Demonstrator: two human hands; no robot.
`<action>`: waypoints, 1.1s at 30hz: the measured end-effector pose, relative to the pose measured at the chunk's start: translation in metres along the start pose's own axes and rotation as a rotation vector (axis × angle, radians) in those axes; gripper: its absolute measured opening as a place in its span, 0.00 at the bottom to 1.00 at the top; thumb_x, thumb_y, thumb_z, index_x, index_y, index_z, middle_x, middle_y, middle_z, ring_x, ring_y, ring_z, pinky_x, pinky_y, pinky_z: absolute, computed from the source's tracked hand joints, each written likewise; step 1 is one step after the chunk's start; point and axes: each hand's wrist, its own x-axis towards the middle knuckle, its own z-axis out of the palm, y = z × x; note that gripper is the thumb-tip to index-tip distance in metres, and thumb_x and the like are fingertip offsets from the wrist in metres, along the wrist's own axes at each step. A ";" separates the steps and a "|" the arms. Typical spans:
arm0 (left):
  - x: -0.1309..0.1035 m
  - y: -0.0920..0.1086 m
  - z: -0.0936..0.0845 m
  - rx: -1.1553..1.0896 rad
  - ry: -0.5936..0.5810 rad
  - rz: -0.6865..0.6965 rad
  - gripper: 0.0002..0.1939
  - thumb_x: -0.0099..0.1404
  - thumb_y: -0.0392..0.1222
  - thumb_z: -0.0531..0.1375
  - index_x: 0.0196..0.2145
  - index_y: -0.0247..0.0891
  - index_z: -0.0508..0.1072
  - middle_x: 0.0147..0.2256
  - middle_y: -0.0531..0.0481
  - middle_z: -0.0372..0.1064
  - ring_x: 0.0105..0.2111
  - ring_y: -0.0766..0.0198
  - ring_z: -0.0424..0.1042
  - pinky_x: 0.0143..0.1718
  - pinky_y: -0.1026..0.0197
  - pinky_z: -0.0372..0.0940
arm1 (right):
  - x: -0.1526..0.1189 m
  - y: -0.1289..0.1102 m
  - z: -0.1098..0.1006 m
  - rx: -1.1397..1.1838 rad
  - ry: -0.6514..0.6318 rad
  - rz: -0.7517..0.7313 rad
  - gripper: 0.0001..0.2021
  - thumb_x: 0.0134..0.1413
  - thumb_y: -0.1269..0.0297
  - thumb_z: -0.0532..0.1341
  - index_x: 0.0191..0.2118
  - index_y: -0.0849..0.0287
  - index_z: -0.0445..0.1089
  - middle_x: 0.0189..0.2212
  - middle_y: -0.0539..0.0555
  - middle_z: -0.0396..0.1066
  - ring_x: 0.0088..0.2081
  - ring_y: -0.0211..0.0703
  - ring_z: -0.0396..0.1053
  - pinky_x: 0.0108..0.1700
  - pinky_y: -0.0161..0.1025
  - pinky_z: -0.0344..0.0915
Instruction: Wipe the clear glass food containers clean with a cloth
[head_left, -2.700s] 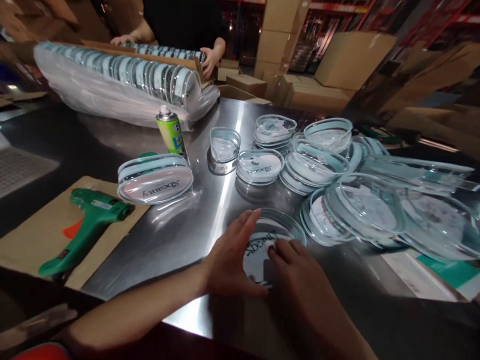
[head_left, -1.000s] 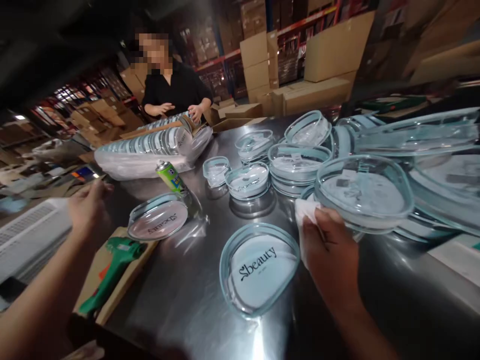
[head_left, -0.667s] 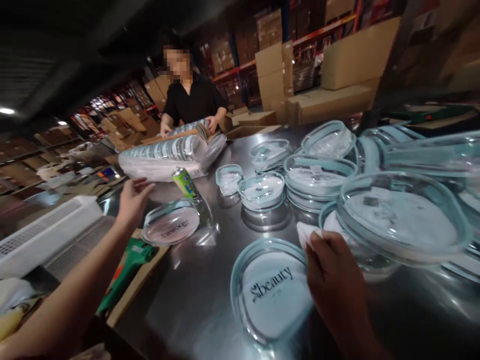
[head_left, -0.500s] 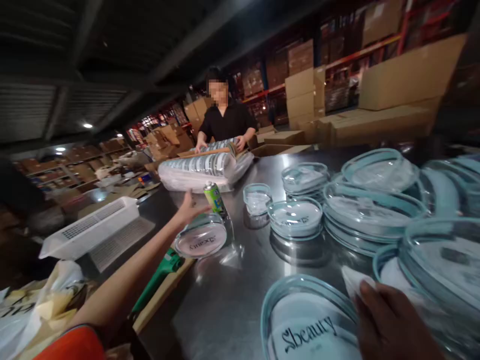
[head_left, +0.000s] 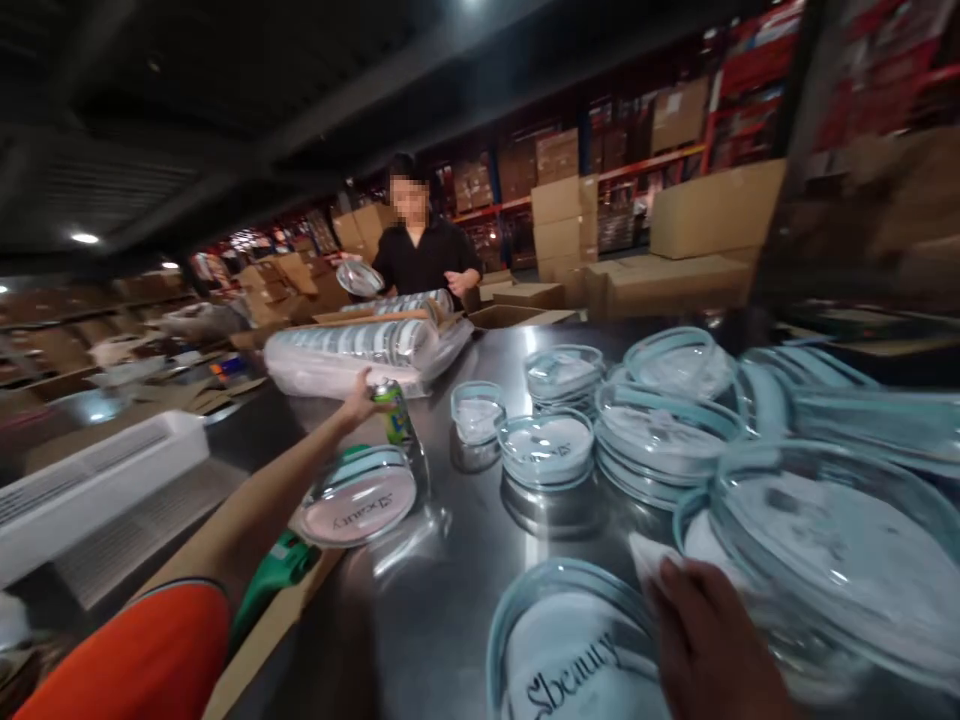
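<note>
At the left, my left hand (head_left: 364,397) is closed around the upper part of a green spray can (head_left: 395,412) standing on the metal table. Just below it lies a clear oval case with a pink insert (head_left: 360,503). My right hand (head_left: 705,630), low at the right, pinches a white cloth or tissue (head_left: 651,565). Beside that hand is a teal-rimmed clear case with black lettering (head_left: 577,660). Stacked teal-rimmed cases (head_left: 667,430) fill the table's right side.
Across the metal table (head_left: 457,560), a person in black (head_left: 427,255) holds a clear case behind a plastic-wrapped row of cases (head_left: 352,345). A green tool (head_left: 281,570) and a white tray (head_left: 105,480) are at the left. Cardboard boxes stand behind.
My left hand has moved from open beside the can to closed on it. The person opposite has lifted a clear case. The view has shifted to the right.
</note>
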 end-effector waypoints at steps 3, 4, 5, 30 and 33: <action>-0.003 0.017 -0.004 0.079 0.031 0.135 0.19 0.67 0.45 0.58 0.54 0.37 0.65 0.50 0.43 0.65 0.44 0.57 0.70 0.43 0.49 0.69 | 0.008 -0.017 -0.009 0.035 -0.024 0.089 0.07 0.63 0.70 0.50 0.38 0.59 0.64 0.34 0.54 0.65 0.33 0.41 0.67 0.34 0.36 0.64; -0.003 0.027 -0.008 0.104 0.047 0.203 0.21 0.67 0.46 0.58 0.55 0.37 0.63 0.52 0.43 0.64 0.46 0.56 0.69 0.45 0.48 0.68 | 0.010 -0.020 -0.011 0.048 -0.036 0.109 0.07 0.62 0.70 0.50 0.38 0.59 0.64 0.33 0.53 0.64 0.32 0.41 0.67 0.33 0.36 0.64; -0.003 0.041 -0.012 0.132 0.065 0.280 0.24 0.66 0.46 0.59 0.57 0.38 0.60 0.54 0.42 0.61 0.48 0.54 0.67 0.48 0.46 0.66 | 0.011 -0.022 -0.012 0.054 -0.048 0.130 0.07 0.62 0.70 0.50 0.37 0.59 0.64 0.32 0.53 0.64 0.32 0.41 0.66 0.32 0.36 0.64; -0.254 0.123 0.067 1.069 -1.073 1.124 0.34 0.50 0.52 0.63 0.53 0.43 0.59 0.41 0.46 0.68 0.30 0.52 0.73 0.28 0.57 0.64 | 0.017 -0.037 -0.016 -0.011 -0.216 0.414 0.15 0.60 0.75 0.51 0.48 0.62 0.70 0.40 0.57 0.69 0.40 0.44 0.68 0.38 0.38 0.61; -0.254 0.129 0.072 1.090 -1.132 1.121 0.33 0.49 0.52 0.65 0.51 0.43 0.60 0.39 0.47 0.72 0.32 0.50 0.75 0.29 0.58 0.65 | 0.018 -0.039 -0.019 -0.020 -0.233 0.398 0.14 0.61 0.75 0.51 0.48 0.61 0.69 0.40 0.55 0.69 0.40 0.42 0.67 0.40 0.39 0.62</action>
